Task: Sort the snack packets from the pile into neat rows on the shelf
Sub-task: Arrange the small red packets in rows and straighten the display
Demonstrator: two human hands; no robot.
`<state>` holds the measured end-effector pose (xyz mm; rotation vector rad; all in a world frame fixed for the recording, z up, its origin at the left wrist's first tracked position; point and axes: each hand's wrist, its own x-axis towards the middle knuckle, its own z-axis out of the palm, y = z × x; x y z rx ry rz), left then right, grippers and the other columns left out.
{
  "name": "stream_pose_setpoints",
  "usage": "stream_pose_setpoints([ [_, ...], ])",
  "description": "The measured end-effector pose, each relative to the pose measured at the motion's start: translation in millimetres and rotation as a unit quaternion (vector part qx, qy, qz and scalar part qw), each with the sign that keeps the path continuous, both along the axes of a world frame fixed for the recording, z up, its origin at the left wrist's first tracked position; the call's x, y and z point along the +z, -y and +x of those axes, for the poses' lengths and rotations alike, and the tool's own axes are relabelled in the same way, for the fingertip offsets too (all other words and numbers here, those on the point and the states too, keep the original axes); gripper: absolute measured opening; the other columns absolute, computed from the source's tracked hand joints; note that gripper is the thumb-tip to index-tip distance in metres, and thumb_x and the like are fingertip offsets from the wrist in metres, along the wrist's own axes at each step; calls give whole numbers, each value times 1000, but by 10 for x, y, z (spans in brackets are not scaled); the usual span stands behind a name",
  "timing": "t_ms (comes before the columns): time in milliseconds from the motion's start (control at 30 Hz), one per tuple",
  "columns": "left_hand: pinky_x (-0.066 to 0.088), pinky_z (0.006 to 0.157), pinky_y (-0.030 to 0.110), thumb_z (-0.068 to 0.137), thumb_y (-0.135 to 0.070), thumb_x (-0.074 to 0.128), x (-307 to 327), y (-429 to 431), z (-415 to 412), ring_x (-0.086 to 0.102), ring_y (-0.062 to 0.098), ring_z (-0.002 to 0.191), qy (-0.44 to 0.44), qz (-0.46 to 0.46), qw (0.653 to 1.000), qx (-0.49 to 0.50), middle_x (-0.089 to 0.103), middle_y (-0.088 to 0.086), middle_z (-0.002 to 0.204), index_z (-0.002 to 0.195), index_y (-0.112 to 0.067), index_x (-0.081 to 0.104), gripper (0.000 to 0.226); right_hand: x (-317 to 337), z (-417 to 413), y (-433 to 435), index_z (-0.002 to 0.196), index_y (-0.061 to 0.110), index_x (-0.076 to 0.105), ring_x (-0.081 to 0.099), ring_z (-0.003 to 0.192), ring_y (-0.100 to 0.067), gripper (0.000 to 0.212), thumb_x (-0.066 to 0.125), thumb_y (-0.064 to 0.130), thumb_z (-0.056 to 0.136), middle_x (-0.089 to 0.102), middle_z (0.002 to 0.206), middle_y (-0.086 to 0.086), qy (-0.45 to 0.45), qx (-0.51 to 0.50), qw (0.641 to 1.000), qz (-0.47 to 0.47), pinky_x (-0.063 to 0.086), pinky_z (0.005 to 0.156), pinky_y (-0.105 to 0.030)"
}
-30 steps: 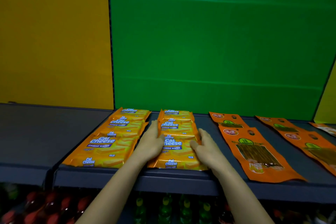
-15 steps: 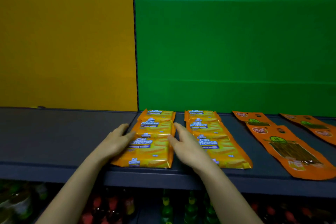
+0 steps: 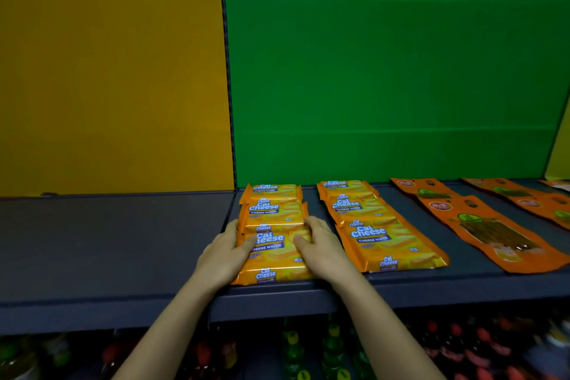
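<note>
Fingers point(image 3: 232, 227) of the left hand point(image 3: 220, 256) lie fairly straight along the left edge of the front Cal Cheese packet point(image 3: 271, 274), thumb resting on top of it. Released, pressing, not clenched. Right hand point(image 3: 324, 251) mirrors it: fingers point(image 3: 316, 222) laid loosely over the packet's right edge, thumb on the printed face. Packet is squeezed between the two hands and flat on the shelf point(image 3: 108, 241), its near end at the shelf's front lip.

That packet heads the left row point(image 3: 273, 210) of yellow-orange wafer packets, overlapping like tiles from the shelf's front to its back. Row sits about mid-shelf. Three or four packets in it; exact count is hard to tell.

Further right on the shelf is a second Cal Cheese row point(image 3: 379, 244), same overlap, fanned slightly to the right, a gap of bare shelf between the two rows. Neither hand touches it.

Toward the shelf's right end lie orange pouches point(image 3: 493, 231) with clear windows, flat, in slanted lines.

Shelf's left part is dark grey.

Behind the shelf stand a yellow panel point(image 3: 108, 71) and a green panel point(image 3: 385, 71). Under the shelf are blurred bottles point(image 3: 293, 348), with red and green caps.
</note>
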<state>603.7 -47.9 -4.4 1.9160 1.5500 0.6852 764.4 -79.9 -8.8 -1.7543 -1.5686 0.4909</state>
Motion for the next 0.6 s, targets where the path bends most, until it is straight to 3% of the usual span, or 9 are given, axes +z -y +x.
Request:
stream_pose_setpoints([
  [333, 47, 98, 41, 94, -46, 41, -37, -15, -18, 63, 20, 105, 27, 5, 1000, 2, 59, -1, 125, 139, -28, 32, 49, -57, 5, -64, 142, 11, 34, 39, 132, -19, 47, 44, 20, 97, 38, 147, -4, -28, -10, 999, 15, 31, 107, -28],
  [600, 46, 100, 43, 94, -45, 41, -32, 3, -1, 63, 21, 106, 32, 2, 999, 9, 60, 1, 126, 139, -26, 33, 50, -91, 28, -96, 142, 11, 34, 38, 134, -21, 48, 45, 22, 97, 37, 148, -5, -33, -7, 999, 14, 33, 111, -35],
])
